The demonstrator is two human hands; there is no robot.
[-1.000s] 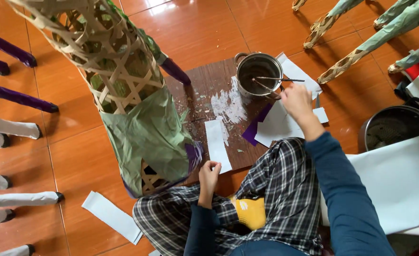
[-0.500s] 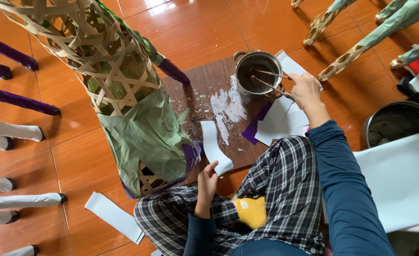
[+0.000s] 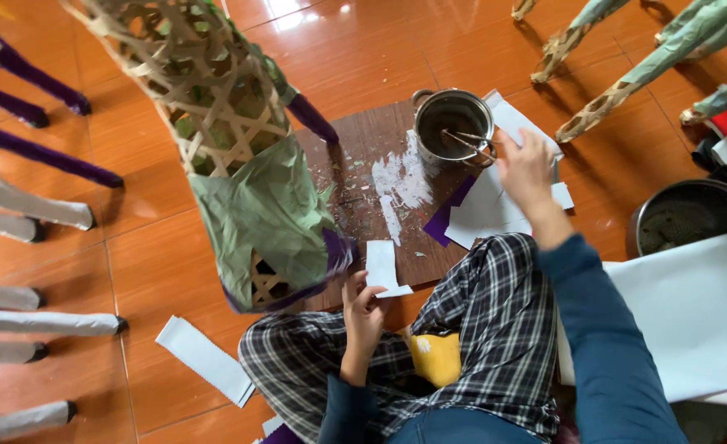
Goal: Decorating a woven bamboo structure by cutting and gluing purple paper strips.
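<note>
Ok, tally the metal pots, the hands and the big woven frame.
Metal pots: 2
Hands: 2, left hand holding a paper strip, right hand
Woven frame: 1
Total: 5

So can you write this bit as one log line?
left hand: holds white paper strip | right hand: open beside metal pot | bamboo frame: part papered

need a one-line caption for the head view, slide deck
Seated on a tiled floor, left hand holds a white paper strip; right hand reaches beside a metal pot.
</note>
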